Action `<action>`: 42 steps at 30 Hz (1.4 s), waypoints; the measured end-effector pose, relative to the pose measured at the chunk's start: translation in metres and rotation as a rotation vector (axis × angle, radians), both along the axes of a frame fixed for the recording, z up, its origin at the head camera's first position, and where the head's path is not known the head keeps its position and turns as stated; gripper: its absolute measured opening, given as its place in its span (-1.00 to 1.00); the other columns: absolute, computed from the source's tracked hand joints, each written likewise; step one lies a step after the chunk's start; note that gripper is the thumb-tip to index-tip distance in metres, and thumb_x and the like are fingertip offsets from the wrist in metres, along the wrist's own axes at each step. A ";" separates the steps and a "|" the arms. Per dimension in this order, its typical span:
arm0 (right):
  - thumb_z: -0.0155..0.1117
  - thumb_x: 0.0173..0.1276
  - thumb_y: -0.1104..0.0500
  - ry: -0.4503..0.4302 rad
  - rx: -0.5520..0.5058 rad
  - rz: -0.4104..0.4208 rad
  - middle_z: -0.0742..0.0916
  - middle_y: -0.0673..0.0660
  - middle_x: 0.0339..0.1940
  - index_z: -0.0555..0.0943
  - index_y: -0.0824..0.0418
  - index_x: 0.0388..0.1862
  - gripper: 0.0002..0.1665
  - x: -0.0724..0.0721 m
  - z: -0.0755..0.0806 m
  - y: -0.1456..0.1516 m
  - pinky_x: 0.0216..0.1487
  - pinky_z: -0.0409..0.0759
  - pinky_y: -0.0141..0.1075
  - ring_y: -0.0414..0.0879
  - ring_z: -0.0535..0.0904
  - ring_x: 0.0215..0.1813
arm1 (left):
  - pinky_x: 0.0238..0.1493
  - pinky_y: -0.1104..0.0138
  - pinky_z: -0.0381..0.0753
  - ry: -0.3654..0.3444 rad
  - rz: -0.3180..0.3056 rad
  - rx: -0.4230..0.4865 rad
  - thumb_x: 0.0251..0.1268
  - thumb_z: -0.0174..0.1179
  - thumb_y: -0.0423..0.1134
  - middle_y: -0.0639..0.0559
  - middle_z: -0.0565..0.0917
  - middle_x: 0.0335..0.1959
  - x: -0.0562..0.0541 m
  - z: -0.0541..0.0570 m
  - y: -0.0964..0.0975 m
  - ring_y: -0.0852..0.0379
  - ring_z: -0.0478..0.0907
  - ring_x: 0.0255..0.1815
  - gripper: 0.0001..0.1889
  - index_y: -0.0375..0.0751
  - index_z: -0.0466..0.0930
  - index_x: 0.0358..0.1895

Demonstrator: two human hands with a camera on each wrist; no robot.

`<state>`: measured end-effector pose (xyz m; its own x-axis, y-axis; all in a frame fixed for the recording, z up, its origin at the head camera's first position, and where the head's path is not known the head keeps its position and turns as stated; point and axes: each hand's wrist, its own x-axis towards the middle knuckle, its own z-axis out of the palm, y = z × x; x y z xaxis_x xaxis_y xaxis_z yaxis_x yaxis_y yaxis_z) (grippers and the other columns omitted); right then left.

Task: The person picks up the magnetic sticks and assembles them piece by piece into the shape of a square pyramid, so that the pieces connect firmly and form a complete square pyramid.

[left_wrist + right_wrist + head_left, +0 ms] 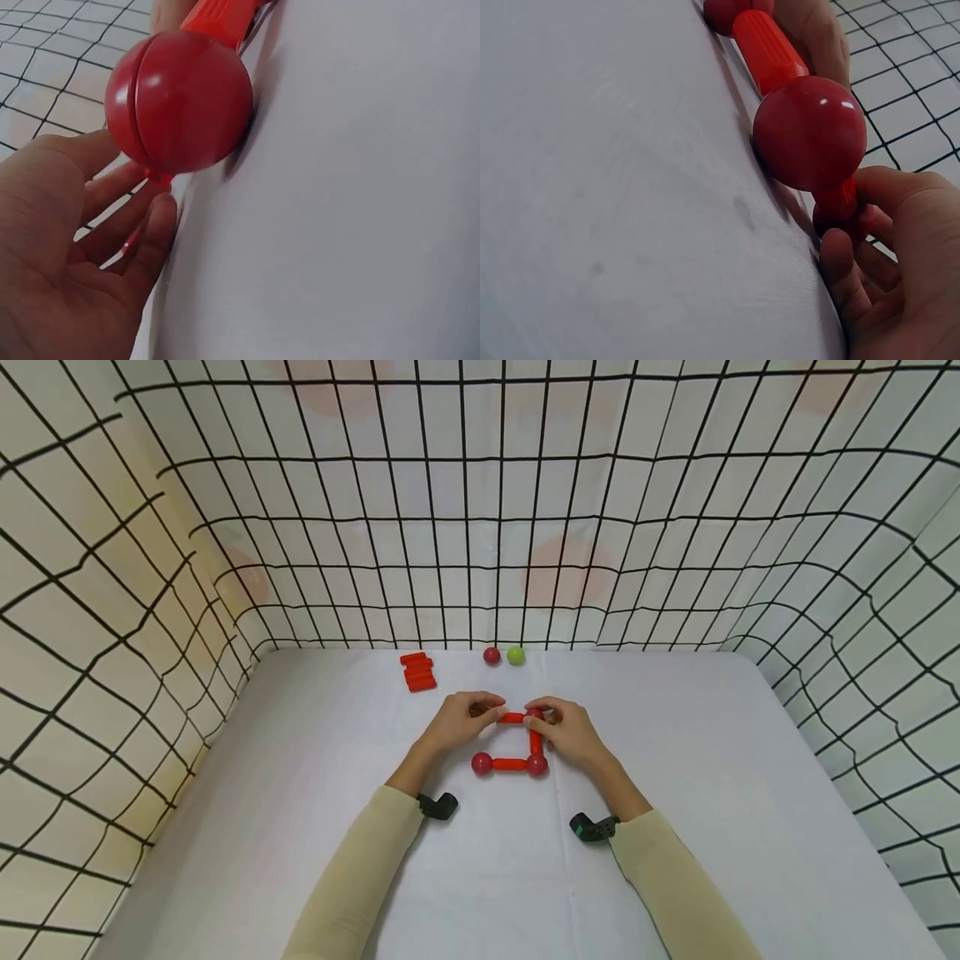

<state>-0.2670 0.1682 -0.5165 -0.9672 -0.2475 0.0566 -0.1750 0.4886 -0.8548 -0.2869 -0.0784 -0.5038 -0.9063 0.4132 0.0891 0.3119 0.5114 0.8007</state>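
My left hand (463,720) pinches the left end of a red stick (512,718) between thumb and fingers. At that stick's right end, my right hand (572,733) grips a red ball (534,714). A second red stick (536,742) runs from this ball down to another red ball (537,765). From there a third red stick (509,765) leads left to a red ball (482,764) at the near left corner. In the left wrist view the near left ball (187,101) partly hides the left fingers. The right fingers curl behind the near right ball (810,133) in the right wrist view.
A small pile of red sticks (418,672) lies at the back left of the white table (675,760). Beside each other near the back edge sit a loose red ball (491,656) and a green ball (516,656). Black wire mesh (465,518) encloses the back and sides.
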 end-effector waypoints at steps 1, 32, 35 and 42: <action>0.39 0.45 -0.01 0.002 -0.010 -0.002 0.69 0.11 -0.41 0.69 0.08 0.15 -0.63 0.000 -0.001 0.000 -0.51 0.57 -0.32 -0.04 0.53 -0.61 | 0.06 0.26 0.73 -0.005 0.013 0.006 0.46 0.27 0.01 0.09 0.79 -0.02 -0.001 0.000 -0.001 0.11 0.69 -0.03 -0.62 -0.06 0.70 0.21; 0.38 0.46 0.01 0.038 0.003 -0.026 0.67 0.11 -0.35 0.69 0.05 0.16 -0.65 0.006 -0.004 0.001 -0.47 0.57 -0.37 -0.08 0.53 -0.53 | 0.44 0.06 0.50 0.062 0.098 -0.278 0.48 0.24 -0.08 0.07 0.20 0.66 -0.075 0.007 0.009 -0.06 0.52 0.36 -0.27 0.11 0.18 0.63; 0.38 0.46 0.01 0.048 -0.003 -0.024 0.67 0.11 -0.36 0.69 0.05 0.15 -0.66 0.006 -0.004 0.001 -0.48 0.56 -0.37 -0.06 0.53 -0.53 | 0.47 0.03 0.46 0.056 0.117 -0.293 0.46 0.25 -0.07 0.05 0.30 0.61 -0.075 0.006 0.013 -0.05 0.45 0.44 -0.29 0.11 0.22 0.61; 0.38 0.46 0.01 0.049 -0.009 -0.021 0.66 0.11 -0.36 0.70 0.04 0.14 -0.67 0.005 -0.004 0.001 -0.48 0.56 -0.37 -0.01 0.54 -0.51 | 0.22 0.13 0.65 0.024 0.230 -0.153 0.44 0.30 -0.12 -0.05 0.65 0.15 -0.067 0.004 0.011 -0.02 0.57 0.13 -0.58 -0.03 0.51 0.29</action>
